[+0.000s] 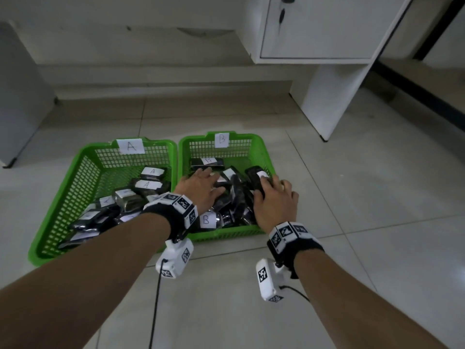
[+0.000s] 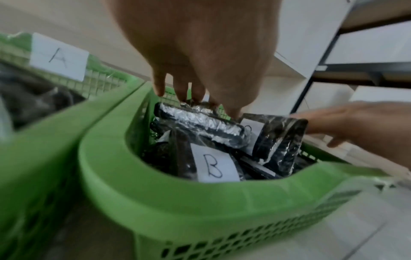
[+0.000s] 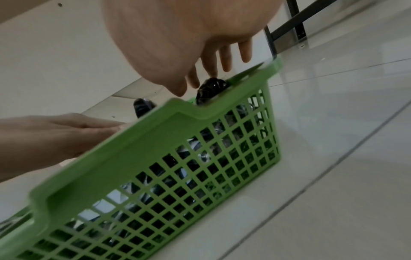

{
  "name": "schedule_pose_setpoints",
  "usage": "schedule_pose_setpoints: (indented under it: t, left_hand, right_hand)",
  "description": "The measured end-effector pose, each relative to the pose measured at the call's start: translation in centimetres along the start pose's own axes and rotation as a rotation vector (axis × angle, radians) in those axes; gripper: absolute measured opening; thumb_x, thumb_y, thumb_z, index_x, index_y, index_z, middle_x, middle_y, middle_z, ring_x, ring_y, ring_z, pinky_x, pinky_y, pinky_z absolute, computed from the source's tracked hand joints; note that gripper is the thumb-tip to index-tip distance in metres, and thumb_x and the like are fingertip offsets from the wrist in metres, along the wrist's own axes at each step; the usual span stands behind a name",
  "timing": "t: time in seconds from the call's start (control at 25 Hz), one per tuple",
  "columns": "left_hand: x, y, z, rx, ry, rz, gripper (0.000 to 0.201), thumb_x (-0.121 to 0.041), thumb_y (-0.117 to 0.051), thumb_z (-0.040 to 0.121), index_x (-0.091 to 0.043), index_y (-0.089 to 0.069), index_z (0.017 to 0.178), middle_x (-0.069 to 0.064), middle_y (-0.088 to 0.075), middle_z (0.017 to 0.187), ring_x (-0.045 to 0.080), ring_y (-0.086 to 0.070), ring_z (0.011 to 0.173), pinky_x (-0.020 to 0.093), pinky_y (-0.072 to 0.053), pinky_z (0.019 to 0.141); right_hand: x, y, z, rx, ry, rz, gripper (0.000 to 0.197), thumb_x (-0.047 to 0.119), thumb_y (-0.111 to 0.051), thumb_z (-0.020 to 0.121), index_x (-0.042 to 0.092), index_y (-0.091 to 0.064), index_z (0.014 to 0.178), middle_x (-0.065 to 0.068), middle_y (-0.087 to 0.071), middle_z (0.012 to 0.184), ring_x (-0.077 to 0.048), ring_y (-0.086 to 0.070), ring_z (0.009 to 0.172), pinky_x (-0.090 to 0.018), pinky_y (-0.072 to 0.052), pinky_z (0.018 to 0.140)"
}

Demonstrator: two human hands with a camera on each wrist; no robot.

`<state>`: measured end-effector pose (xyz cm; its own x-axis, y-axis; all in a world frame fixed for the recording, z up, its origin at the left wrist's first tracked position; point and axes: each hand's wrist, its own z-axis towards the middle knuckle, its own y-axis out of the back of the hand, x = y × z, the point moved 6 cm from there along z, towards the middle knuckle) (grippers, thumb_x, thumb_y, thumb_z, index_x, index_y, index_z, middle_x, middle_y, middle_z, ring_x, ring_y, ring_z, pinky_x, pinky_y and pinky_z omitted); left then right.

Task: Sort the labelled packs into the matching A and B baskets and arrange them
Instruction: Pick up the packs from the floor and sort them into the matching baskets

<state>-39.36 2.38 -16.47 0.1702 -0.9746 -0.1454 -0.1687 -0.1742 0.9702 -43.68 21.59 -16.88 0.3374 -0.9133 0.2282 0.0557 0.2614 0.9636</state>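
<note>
While both hands reach into the B basket (image 1: pixel 261 144), the left hand (image 1: pixel 200 188) lies flat with straight fingers on a wrapped pack (image 2: pixel 200 124) at the pile's top. The right hand (image 1: pixel 273 200) curls round a dark pack (image 1: pixel 256 180) (white label up) by the right wall. More packs fill the A basket (image 1: pixel 83 170) beside it.

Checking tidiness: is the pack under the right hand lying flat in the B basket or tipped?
Tipped. The pack leans up against the B basket side wall, one end at the rim, with the right hand on it.
</note>
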Motion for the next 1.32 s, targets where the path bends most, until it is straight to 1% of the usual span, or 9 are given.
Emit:
schedule_pose_setpoints:
  t: [0.12, 0.24, 0.4, 0.6, 0.76, 0.84, 0.96, 1.16, 1.32]
  left_hand:
    - [-0.6, 0.9, -0.9, -0.012, -0.013, 0.031, 0.061, -0.050, -0.022, 0.102, -0.024, -0.011, 0.156, 0.002, -0.001, 0.165, 0.022, -0.001, 0.152, 0.050, -0.010, 0.122]
    - [-2.6, 2.9, -4.1, -0.201, -0.114, 0.012, 0.051, -0.043, -0.032, 0.101, -0.013, -0.043, 0.140, 0.010, -0.031, 0.156, 0.029, -0.027, 0.145, 0.047, -0.027, 0.116]
    - [-6.6, 2.9, -11.5, -0.348, -0.339, 0.007, 0.032, -0.036, -0.037, 0.094, -0.011, -0.056, 0.104, 0.008, -0.055, 0.107, 0.030, -0.054, 0.096, 0.045, -0.046, 0.084]
    - [-10.1, -3.9, -21.7, -0.017, -0.559, 0.103, 0.026, -0.034, -0.043, 0.093, -0.013, -0.058, 0.100, 0.007, -0.056, 0.101, 0.030, -0.058, 0.084, 0.038, -0.047, 0.071]
    - [-10.3, -9.4, -28.4, 0.317, -0.654, 0.189, 0.029, -0.038, -0.051, 0.091, -0.018, -0.055, 0.111, 0.004, -0.055, 0.115, 0.028, -0.056, 0.103, 0.039, -0.046, 0.088]
    - [-11.0, -11.3, -31.4, 0.349, -0.817, 0.186, 0.036, -0.035, -0.058, 0.087, -0.018, -0.055, 0.119, 0.003, -0.055, 0.122, 0.027, -0.055, 0.108, 0.039, -0.046, 0.089]
    - [-12.7, -13.2, -34.4, 0.332, -1.072, 0.127, 0.046, -0.036, -0.064, 0.085, -0.016, -0.054, 0.125, 0.005, -0.055, 0.126, 0.025, -0.054, 0.107, 0.037, -0.050, 0.082]
    - [-14.4, -15.6, -34.9, 0.350, -1.228, 0.346, 0.034, -0.030, -0.058, 0.088, -0.011, -0.053, 0.116, 0.009, -0.054, 0.116, 0.029, -0.056, 0.099, 0.039, -0.047, 0.077]
    - [-13.1, -11.9, -30.4, 0.258, -1.027, 0.117, 0.038, -0.035, -0.059, 0.083, -0.011, -0.055, 0.112, 0.008, -0.056, 0.109, 0.028, -0.057, 0.094, 0.039, -0.050, 0.080]
  right_hand:
    - [0.1, 1.6, -1.8, -0.066, 0.021, 0.132, 0.046, 0.035, -0.043, 0.101, 0.021, -0.045, 0.145, -0.005, -0.045, 0.148, -0.026, -0.034, 0.136, -0.044, -0.028, 0.106]
    - [0.2, 3.1, -5.5, -0.127, 0.026, 0.231, 0.041, 0.029, -0.051, 0.096, 0.016, -0.054, 0.135, -0.005, -0.053, 0.139, -0.027, -0.041, 0.128, -0.042, -0.031, 0.101]
    - [-1.3, 4.4, -11.9, -0.114, 0.062, 0.293, 0.037, 0.026, -0.053, 0.087, 0.013, -0.062, 0.120, -0.008, -0.062, 0.119, -0.031, -0.051, 0.112, -0.042, -0.039, 0.093]
    - [-4.5, 2.1, -22.1, 0.215, -0.093, 0.495, 0.019, 0.031, -0.067, 0.077, 0.025, -0.063, 0.094, 0.009, -0.065, 0.088, -0.011, -0.059, 0.079, -0.030, -0.049, 0.074]
    - [-4.3, -0.5, -28.4, 0.512, -0.026, 0.355, 0.056, 0.052, -0.084, 0.055, 0.033, -0.054, 0.098, 0.010, -0.056, 0.093, -0.008, -0.054, 0.083, -0.027, -0.047, 0.072]
    - [-4.6, -1.1, -29.8, 0.613, 0.002, 0.260, 0.063, 0.043, -0.087, 0.050, 0.034, -0.054, 0.102, 0.010, -0.057, 0.096, -0.011, -0.057, 0.089, -0.027, -0.047, 0.072]
    - [-4.9, -1.1, -30.0, 0.611, 0.025, 0.218, 0.055, 0.025, -0.084, 0.054, 0.024, -0.063, 0.104, 0.005, -0.065, 0.096, -0.019, -0.063, 0.088, -0.027, -0.049, 0.070]
    - [-5.4, -0.4, -29.9, 0.458, 0.007, 0.245, 0.048, 0.029, -0.075, 0.058, 0.026, -0.067, 0.105, 0.006, -0.061, 0.096, -0.016, -0.055, 0.095, -0.031, -0.050, 0.078]
    - [-6.4, -0.1, -29.4, 0.370, -0.061, 0.233, 0.055, 0.034, -0.070, 0.057, 0.031, -0.062, 0.112, 0.010, -0.057, 0.102, -0.018, -0.050, 0.102, -0.030, -0.045, 0.085]
